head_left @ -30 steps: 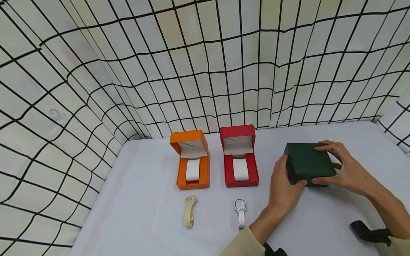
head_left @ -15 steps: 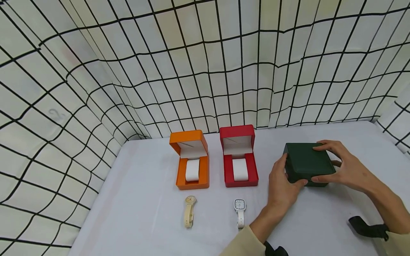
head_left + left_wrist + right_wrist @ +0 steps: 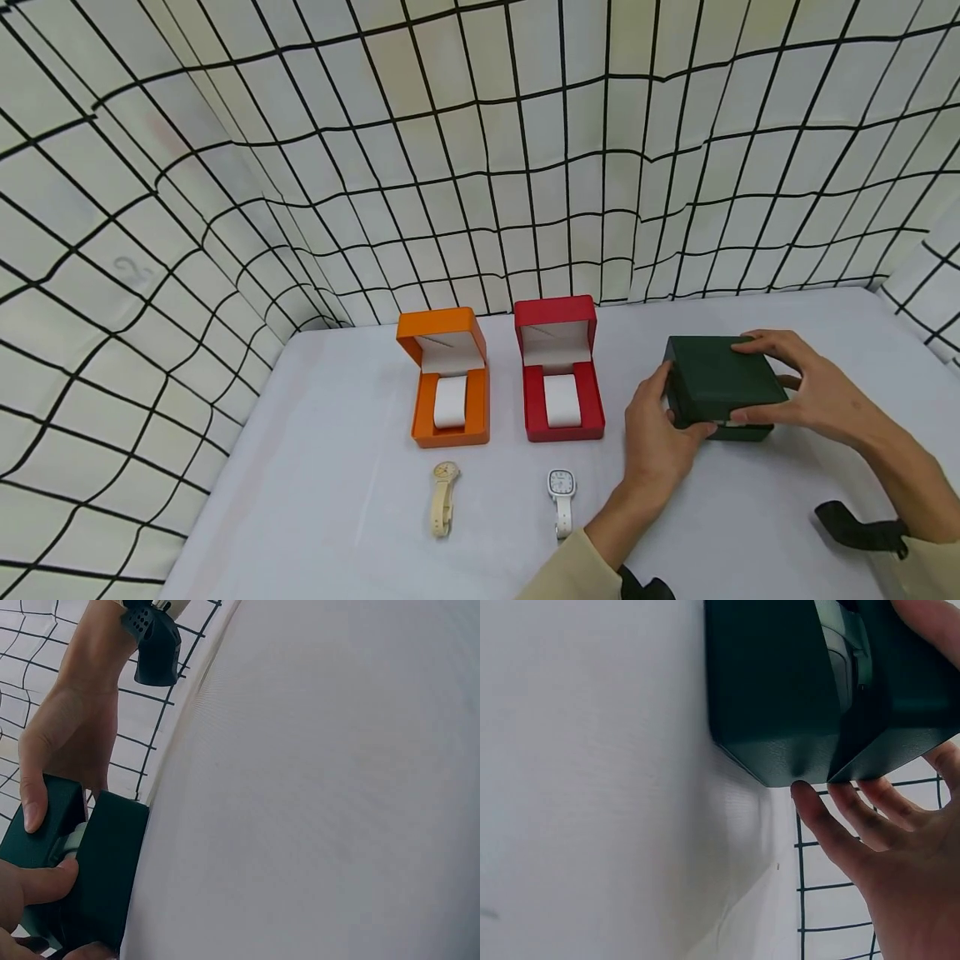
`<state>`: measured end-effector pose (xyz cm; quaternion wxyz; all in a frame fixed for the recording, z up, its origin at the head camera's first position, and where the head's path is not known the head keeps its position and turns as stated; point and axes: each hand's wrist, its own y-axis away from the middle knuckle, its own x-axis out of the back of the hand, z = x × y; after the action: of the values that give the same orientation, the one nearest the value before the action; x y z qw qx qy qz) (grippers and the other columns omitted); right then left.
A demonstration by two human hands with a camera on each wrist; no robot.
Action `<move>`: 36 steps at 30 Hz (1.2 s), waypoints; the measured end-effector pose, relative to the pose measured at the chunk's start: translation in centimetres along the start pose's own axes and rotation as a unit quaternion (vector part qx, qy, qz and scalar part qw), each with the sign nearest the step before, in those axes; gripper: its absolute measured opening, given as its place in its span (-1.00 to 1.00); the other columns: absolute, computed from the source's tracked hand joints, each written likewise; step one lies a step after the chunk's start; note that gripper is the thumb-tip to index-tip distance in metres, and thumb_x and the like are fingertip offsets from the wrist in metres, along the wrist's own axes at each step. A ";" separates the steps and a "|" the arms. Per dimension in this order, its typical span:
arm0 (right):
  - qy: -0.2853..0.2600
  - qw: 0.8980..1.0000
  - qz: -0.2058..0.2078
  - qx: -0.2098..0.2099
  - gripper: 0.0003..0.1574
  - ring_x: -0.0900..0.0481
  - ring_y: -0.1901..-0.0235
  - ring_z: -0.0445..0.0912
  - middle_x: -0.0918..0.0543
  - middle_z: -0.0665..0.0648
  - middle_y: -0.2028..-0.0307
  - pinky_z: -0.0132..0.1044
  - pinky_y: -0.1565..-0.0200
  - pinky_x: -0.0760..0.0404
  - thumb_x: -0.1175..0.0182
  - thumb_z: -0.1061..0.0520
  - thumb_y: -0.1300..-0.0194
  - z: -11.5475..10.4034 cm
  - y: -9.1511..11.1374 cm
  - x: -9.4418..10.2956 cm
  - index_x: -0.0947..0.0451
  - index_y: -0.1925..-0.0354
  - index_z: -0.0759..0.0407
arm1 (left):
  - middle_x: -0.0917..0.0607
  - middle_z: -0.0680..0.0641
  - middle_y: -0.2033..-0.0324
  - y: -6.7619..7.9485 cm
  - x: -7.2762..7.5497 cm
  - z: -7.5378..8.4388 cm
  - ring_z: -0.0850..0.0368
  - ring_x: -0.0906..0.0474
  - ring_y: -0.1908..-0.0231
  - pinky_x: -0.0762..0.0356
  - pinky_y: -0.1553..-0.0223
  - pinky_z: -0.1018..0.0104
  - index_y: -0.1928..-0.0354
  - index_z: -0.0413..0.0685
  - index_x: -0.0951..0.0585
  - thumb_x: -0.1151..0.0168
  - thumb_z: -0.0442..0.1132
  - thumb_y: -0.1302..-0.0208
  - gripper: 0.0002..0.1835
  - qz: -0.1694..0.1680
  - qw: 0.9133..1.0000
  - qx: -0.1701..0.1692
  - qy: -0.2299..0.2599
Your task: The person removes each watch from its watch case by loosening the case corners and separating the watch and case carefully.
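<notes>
A dark green watch box (image 3: pixel 723 375) sits at the right of the table, its lid raised a little at the front. My left hand (image 3: pixel 660 450) holds the box's left side, its thumb at the front gap. Across the lid, my right hand (image 3: pixel 817 404) grips with the thumb on the front edge and fingers toward the back. Both wrist views show the gap between lid (image 3: pixel 45 817) and base (image 3: pixel 112 870), with something pale inside (image 3: pixel 844 656) that is partly hidden. A white watch (image 3: pixel 562 500) lies left of my left forearm.
An orange watch box (image 3: pixel 423 412) and a red watch box (image 3: pixel 535 400) stand with lids up, each holding a white cushion. A cream watch (image 3: pixel 442 500) lies before the orange one. White walls with a black grid (image 3: pixel 487 171) border the white table (image 3: pixel 322 483).
The green box's lid has lifted slightly at the front, opening a narrow gap. Both hands keep their places on the box, and the other boxes and watches stay put.
</notes>
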<state>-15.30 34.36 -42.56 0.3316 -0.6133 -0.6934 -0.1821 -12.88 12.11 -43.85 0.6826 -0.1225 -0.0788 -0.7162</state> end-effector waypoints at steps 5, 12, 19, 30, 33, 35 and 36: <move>-0.002 1.000 -0.005 -0.014 0.01 -0.22 -0.40 -0.01 -0.26 0.26 -0.49 0.57 -0.16 -0.36 -0.63 0.07 0.00 -0.1 -0.1 0.2 -0.43 -0.39 -0.01 | -0.62 0.12 -0.28 0.1 -0.1 0.0 0.30 -0.50 -0.29 -0.67 -0.09 0.48 -0.42 0.08 -0.49 -0.63 -0.34 -0.04 -0.15 0.006 1.000 -0.013 0.000; -0.026 1.000 0.008 -0.011 -0.07 -0.12 -0.14 -0.68 -0.35 -0.37 -0.32 0.57 -0.18 -0.32 -0.58 0.09 -0.09 0.0 -0.3 0.4 -0.45 -0.40 -0.02 | -0.62 0.12 -0.27 0.1 -0.2 0.1 0.29 -0.51 -0.28 -0.67 -0.09 0.47 -0.40 0.06 -0.50 -0.64 -0.34 -0.04 -0.16 0.011 1.000 -0.013 0.006; -0.021 0.999 0.006 -0.026 -0.14 -0.14 -0.10 -0.66 -0.30 -0.59 -0.15 0.54 -0.19 -0.36 -0.52 0.03 -0.19 -0.2 -0.4 0.4 -0.44 -0.41 -0.04 | -0.66 0.09 -0.22 0.4 -0.2 0.0 0.28 -0.55 -0.23 -0.68 -0.05 0.49 -0.34 0.03 -0.53 -0.65 -0.34 -0.03 -0.21 0.024 1.000 -0.010 0.000; -0.016 0.997 -0.023 -0.068 -0.19 -0.33 -0.32 0.53 -0.30 0.46 -0.48 0.59 -0.07 -0.40 -0.33 -0.09 -0.37 -0.9 -1.0 0.9 -0.33 -0.48 0.02 | -0.66 0.08 -0.17 0.4 -0.2 -0.1 0.31 -0.54 -0.15 -0.69 -0.01 0.48 -0.26 -0.01 -0.58 -0.64 -0.35 -0.03 -0.30 0.027 0.999 -0.017 0.000; -0.013 0.997 -0.024 -0.070 -0.20 -0.33 -0.32 0.51 -0.30 0.47 -0.48 0.57 -0.05 -0.40 -0.30 -0.11 -0.39 -1.0 -1.2 1.0 -0.33 -0.49 0.03 | -0.65 0.10 -0.18 0.3 -0.2 -0.1 0.32 -0.52 -0.19 -0.68 -0.04 0.47 -0.24 0.01 -0.60 -0.64 -0.35 -0.04 -0.33 0.021 1.000 -0.016 -0.003; -0.011 0.997 -0.025 -0.075 -0.21 -0.34 -0.31 0.46 -0.32 0.44 -0.48 0.50 -0.04 -0.43 -0.28 -0.14 -0.40 -1.1 -1.3 1.2 -0.34 -0.48 0.02 | -0.63 0.11 -0.21 0.2 -0.1 -0.1 0.32 -0.50 -0.22 -0.68 -0.06 0.47 -0.24 0.02 -0.62 -0.63 -0.34 -0.04 -0.34 0.016 1.000 -0.012 -0.004; -0.011 0.997 -0.026 -0.077 -0.21 -0.34 -0.30 0.44 -0.32 0.44 -0.47 0.47 -0.03 -0.43 -0.27 -0.16 -0.41 -1.1 -1.4 1.2 -0.34 -0.49 0.01 | -0.63 0.11 -0.22 0.2 -0.1 -0.1 0.32 -0.49 -0.23 -0.67 -0.07 0.47 -0.24 0.01 -0.62 -0.63 -0.34 -0.04 -0.34 0.014 1.000 -0.010 -0.004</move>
<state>-16.41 34.27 -40.73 0.2711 -0.6203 -0.6969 -0.2369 -12.72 12.17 -43.98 0.6906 -0.1338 -0.0726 -0.7070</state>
